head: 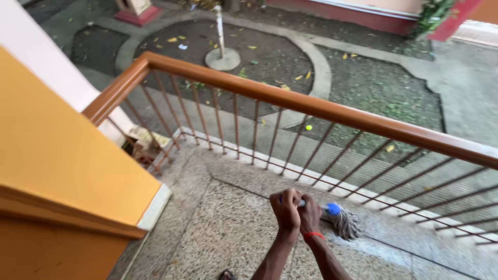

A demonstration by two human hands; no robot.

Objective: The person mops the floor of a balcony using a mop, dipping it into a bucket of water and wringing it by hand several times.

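- The floor was speckled terrazzo, grey and cream, laid in large slabs with thin dark joints and a pale raised curb along its outer edge.
- A railing ran along that edge: a smooth, rounded, reddish-brown wooden handrail over thin rust-coloured metal bars.
- An orange-painted wall with a white-trimmed ledge stood to the left.
- The mop had a head of grey, stringy cotton strands, bunched and frayed, fixed in a round blue plastic socket on a slim pale handle; the head lay on the floor just beside the curb, below the bars.
- The left hand was closed in a fist around the handle, its fingers curled tight over the top.
- The right hand, with a red band at the wrist, gripped the handle just beside it, nearer the blue socket, its fingers wrapped shut; the two hands touched.
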